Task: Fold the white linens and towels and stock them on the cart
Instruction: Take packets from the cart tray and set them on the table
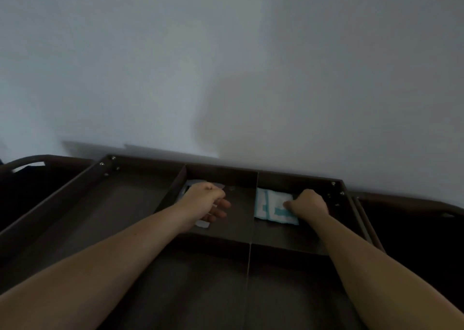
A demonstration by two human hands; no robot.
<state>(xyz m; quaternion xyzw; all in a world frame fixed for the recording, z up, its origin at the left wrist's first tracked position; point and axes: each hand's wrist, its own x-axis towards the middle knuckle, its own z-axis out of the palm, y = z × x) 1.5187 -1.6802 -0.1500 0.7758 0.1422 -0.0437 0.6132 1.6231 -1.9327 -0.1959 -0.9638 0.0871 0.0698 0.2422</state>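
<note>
The dark brown cart top (140,204) is a tray split into compartments by thin dividers. My right hand (307,203) rests in the far right compartment, fingers curled on a white and teal packet (270,208) lying flat there. My left hand (207,201) is in the far middle compartment, fingers bent around a small pale item; a white scrap (203,224) shows under the wrist and a grey-white object (188,186) lies just behind the hand. I cannot tell what the left hand holds. No white linens or towels are in sight.
A plain pale wall (226,66) stands right behind the cart. A curved cart handle (27,160) shows at the far left, with dark space below it. Another dark rail (411,201) runs off to the right. The light is dim.
</note>
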